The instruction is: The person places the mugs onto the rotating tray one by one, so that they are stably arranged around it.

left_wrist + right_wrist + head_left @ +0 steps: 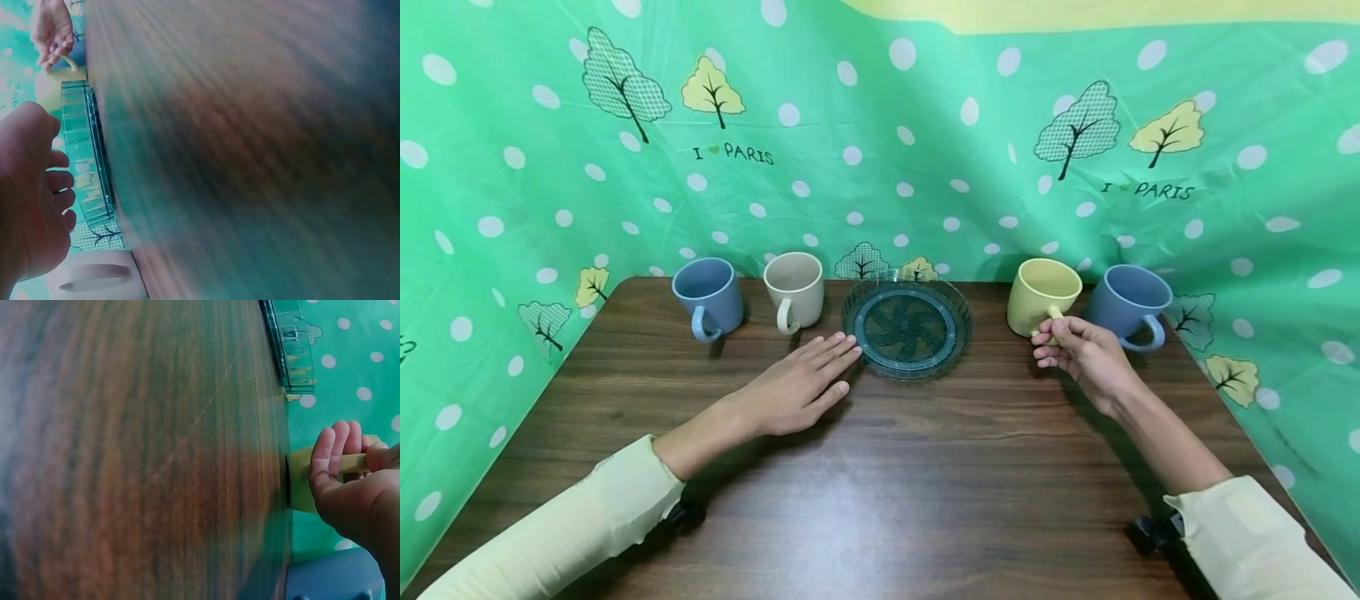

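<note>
In the head view a clear round dish (910, 367) with a ridged wall and a swirl-patterned base lies at the back middle of the table. My left hand (797, 383) stretches toward its left side, palm down with straight fingers, the fingertips at or very near the rim. My right hand (1086, 358) pinches the handle of a yellow mug (1033, 300) between thumb and fingers. That mug stands upright right of the dish; in the right wrist view the yellow mug (301, 487) sits on the tabletop, partly hidden by the fingers.
A blue mug (1131, 296) stands close behind my right hand. Left of the dish are a greyish-white mug (801, 292) and another blue mug (711, 292). The brown wooden table (880, 483) ends at the back against a green dotted cloth (880, 108).
</note>
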### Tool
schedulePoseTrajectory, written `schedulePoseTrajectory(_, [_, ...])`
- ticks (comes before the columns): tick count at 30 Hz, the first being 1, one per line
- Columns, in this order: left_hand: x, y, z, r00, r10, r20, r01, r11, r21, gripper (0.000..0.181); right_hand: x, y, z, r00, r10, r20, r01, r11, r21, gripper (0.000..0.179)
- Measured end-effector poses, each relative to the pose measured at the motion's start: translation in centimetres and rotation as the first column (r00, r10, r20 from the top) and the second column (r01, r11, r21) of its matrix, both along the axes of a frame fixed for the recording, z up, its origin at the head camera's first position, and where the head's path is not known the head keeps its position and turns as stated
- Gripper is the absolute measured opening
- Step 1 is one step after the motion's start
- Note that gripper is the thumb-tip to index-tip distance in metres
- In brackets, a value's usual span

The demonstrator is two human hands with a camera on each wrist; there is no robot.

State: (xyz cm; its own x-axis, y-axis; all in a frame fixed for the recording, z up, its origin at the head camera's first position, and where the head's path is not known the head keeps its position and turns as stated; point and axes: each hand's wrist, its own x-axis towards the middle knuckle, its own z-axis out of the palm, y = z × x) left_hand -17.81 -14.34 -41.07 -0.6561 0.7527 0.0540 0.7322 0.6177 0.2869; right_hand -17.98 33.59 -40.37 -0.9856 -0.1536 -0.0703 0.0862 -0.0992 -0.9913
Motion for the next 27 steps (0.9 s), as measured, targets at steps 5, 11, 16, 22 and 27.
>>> schedulePoseTrajectory(5, [0.02,0.13,0.09,1.000,0.005,-0.010,-0.005,1.000,-0.018,0.062,0.30,0.12,-0.39,1.000,-0.006,-0.002,0.006,1.000,-0.008,0.025])
schedulePoseTrajectory(11, [0.18,0.32,0.04,1.000,0.009,-0.013,-0.010,0.999,-0.041,0.062,0.72,0.27,-0.73,1.000,0.000,-0.011,-0.001,1.000,-0.026,0.024])
schedulePoseTrajectory(16, [0.23,0.34,-0.02,0.999,0.013,-0.029,-0.014,0.999,-0.034,0.062,0.84,0.27,-0.67,0.999,0.012,-0.032,-0.013,0.999,-0.045,0.024])
schedulePoseTrajectory(22, [0.16,0.37,0.20,1.000,0.011,-0.025,-0.012,0.999,-0.033,0.062,0.88,0.32,-0.63,0.998,0.013,-0.053,-0.015,0.999,-0.045,0.024])
schedulePoseTrajectory(27, [0.08,0.45,0.27,1.000,0.006,-0.023,-0.007,0.999,-0.051,0.063,0.90,0.23,-0.52,0.997,0.007,-0.079,-0.011,0.998,-0.060,0.022])
